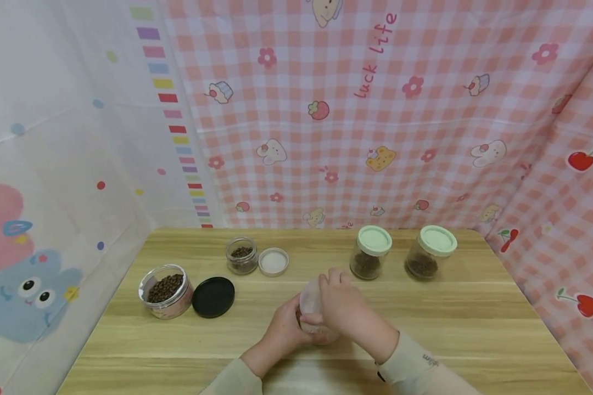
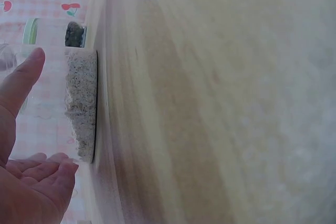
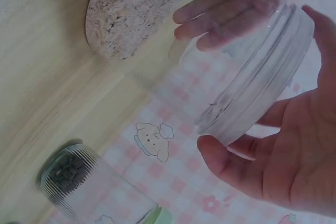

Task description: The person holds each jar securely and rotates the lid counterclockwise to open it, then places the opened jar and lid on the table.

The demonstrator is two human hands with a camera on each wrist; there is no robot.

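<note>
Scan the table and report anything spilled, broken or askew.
Nothing stands out: no spill shows on the table, both open jars stand upright with lids beside them, and the jar in the left hand shows no damage.

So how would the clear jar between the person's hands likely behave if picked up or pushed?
The clear jar is probably light for its size, since its flaky contents fill only the bottom. With that weight sitting low, it should resist tipping under a gentle push. It may be somewhat slippery, as its side looks smooth.
</note>
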